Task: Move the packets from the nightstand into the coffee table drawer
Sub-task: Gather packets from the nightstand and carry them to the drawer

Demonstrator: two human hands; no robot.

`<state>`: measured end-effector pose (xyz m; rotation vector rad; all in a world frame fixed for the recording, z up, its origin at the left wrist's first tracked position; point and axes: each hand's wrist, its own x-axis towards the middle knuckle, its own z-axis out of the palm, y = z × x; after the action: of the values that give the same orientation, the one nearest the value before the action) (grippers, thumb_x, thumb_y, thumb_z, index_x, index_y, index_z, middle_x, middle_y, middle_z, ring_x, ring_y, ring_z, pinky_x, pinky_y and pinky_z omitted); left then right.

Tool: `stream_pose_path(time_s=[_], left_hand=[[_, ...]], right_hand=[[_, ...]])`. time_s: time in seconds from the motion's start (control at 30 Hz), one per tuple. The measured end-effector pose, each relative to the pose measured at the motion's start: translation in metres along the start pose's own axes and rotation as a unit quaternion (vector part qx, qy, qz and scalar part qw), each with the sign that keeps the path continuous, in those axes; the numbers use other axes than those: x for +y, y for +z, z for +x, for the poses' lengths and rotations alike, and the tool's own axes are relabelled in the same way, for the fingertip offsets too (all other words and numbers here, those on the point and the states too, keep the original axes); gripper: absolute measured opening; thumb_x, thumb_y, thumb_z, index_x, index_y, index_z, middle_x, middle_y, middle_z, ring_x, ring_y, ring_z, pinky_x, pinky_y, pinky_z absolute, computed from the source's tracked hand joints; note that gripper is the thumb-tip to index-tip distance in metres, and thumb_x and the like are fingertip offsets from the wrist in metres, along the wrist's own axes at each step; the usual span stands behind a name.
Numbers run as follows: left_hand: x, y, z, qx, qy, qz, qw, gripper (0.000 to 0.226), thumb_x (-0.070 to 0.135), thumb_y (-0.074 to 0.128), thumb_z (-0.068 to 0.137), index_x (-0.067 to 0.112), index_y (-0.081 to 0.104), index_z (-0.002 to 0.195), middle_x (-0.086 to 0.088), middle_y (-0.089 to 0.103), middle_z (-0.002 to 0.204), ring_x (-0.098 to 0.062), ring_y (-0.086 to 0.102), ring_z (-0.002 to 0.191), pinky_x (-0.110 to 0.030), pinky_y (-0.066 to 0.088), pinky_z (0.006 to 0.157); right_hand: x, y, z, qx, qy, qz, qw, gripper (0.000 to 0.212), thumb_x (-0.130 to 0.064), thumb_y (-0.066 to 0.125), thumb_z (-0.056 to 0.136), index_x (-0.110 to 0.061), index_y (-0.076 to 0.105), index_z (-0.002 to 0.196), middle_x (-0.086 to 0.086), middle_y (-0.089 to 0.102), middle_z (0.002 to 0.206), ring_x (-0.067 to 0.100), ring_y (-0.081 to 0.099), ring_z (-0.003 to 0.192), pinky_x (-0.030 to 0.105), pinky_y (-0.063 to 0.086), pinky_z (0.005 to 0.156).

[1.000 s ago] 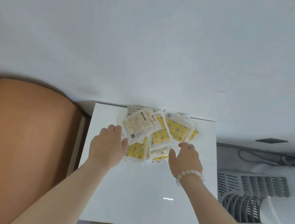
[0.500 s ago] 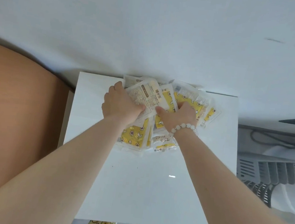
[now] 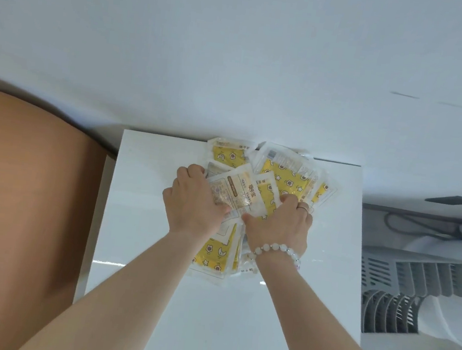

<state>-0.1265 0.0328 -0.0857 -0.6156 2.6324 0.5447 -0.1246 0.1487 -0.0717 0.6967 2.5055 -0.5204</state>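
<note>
Lettering on the topmost pale packet (image 3: 236, 192) was too small to read. The other packets (image 3: 287, 175) showed yellow star-and-moon print. The pile lay at the rear of a glossy white counter (image 3: 138, 222) against a white wall (image 3: 237, 60), with a brown padded surface (image 3: 18, 208) to its left. Left hand (image 3: 194, 208) and right hand (image 3: 281, 226) had their fingers curled and clamped on the pile, thumbs close together.

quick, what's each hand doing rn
Left hand: curled, gripping the packets on the left side.
Right hand: curled, gripping the same packets on the right.
</note>
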Motion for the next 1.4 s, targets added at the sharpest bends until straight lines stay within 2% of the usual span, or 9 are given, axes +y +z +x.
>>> stream_pose_path(time_s=[0.2,0.3,0.37,0.53,0.73,0.93,1.17,1.3,1.4], left_hand=[[-0.007,-0.002,-0.008,0.010,0.040,0.010,0.999,0.054,0.040,0.069,0.081,0.013,0.043,0.119,-0.002,0.043,0.117,-0.020,0.053,0.100,-0.030,0.038,0.085],[-0.020,-0.009,-0.008,0.014,-0.012,-0.015,1.000,0.049,0.035,0.069,0.082,0.010,0.043,0.115,-0.006,0.050,0.116,-0.025,0.057,0.098,-0.034,0.040,0.083],[-0.027,-0.014,-0.007,-0.002,-0.042,-0.032,0.999,0.048,0.035,0.071,0.080,0.011,0.043,0.111,-0.007,0.060,0.112,-0.027,0.061,0.097,-0.036,0.043,0.082],[-0.035,-0.019,-0.010,-0.021,-0.052,-0.048,0.997,0.046,0.032,0.072,0.080,0.012,0.041,0.107,-0.006,0.064,0.108,-0.026,0.063,0.089,-0.037,0.051,0.076],[-0.039,-0.028,-0.021,-0.019,-0.067,-0.124,0.990,0.046,0.025,0.072,0.080,0.009,0.043,0.111,-0.007,0.062,0.107,-0.026,0.059,0.082,-0.030,0.044,0.059],[-0.025,-0.067,-0.049,-0.031,-0.052,-0.166,0.984,0.038,0.027,0.072,0.078,0.012,0.042,0.097,-0.002,0.058,0.090,-0.023,0.056,0.070,-0.026,0.041,0.052],[0.017,-0.144,-0.090,-0.027,-0.024,-0.196,0.980,0.037,0.028,0.071,0.080,0.011,0.042,0.098,-0.001,0.055,0.088,-0.017,0.053,0.063,-0.025,0.036,0.050],[0.053,-0.180,-0.114,-0.064,0.031,-0.204,0.976,0.038,0.029,0.072,0.079,0.012,0.043,0.098,-0.002,0.057,0.092,-0.023,0.055,0.077,-0.028,0.039,0.057],[0.091,-0.198,-0.132,-0.110,0.075,-0.201,0.970,0.040,0.031,0.073,0.078,0.014,0.045,0.100,-0.001,0.057,0.091,-0.023,0.055,0.083,-0.028,0.041,0.065]], right_hand=[[0.007,-0.003,0.001,-0.032,0.074,0.073,0.994,0.068,-0.038,0.079,0.071,-0.015,0.043,0.124,0.004,0.056,0.113,0.024,0.056,0.109,0.029,0.041,0.075],[0.016,-0.007,0.000,-0.064,0.111,0.093,0.987,0.055,-0.038,0.079,0.071,-0.013,0.053,0.112,0.000,0.056,0.091,0.020,0.058,0.086,0.026,0.042,0.071],[0.023,-0.007,0.001,-0.083,0.111,0.090,0.986,0.044,-0.038,0.077,0.072,-0.012,0.061,0.104,-0.001,0.061,0.089,0.018,0.058,0.080,0.025,0.045,0.069],[0.027,-0.008,-0.002,-0.096,0.112,0.134,0.980,0.030,-0.034,0.071,0.078,-0.013,0.066,0.098,0.003,0.068,0.096,0.021,0.062,0.085,0.028,0.048,0.073],[0.034,-0.024,-0.015,-0.084,0.118,0.196,0.970,0.028,-0.032,0.068,0.081,-0.012,0.062,0.100,0.002,0.064,0.093,0.022,0.061,0.086,0.032,0.050,0.081],[0.042,-0.075,-0.041,-0.074,0.131,0.329,0.932,0.021,-0.024,0.070,0.081,-0.015,0.058,0.095,0.003,0.063,0.096,0.027,0.061,0.096,0.040,0.049,0.094],[0.048,-0.147,-0.092,-0.060,0.155,0.467,0.869,0.016,-0.015,0.073,0.080,-0.013,0.064,0.093,0.006,0.068,0.094,0.030,0.065,0.094,0.045,0.050,0.093],[0.057,-0.191,-0.124,-0.044,0.180,0.515,0.837,0.011,-0.012,0.072,0.082,-0.010,0.062,0.085,0.007,0.065,0.085,0.029,0.062,0.091,0.040,0.049,0.091],[0.070,-0.221,-0.147,-0.045,0.197,0.548,0.812,0.022,-0.013,0.073,0.081,-0.004,0.064,0.099,0.014,0.068,0.098,0.032,0.064,0.098,0.043,0.050,0.093]])
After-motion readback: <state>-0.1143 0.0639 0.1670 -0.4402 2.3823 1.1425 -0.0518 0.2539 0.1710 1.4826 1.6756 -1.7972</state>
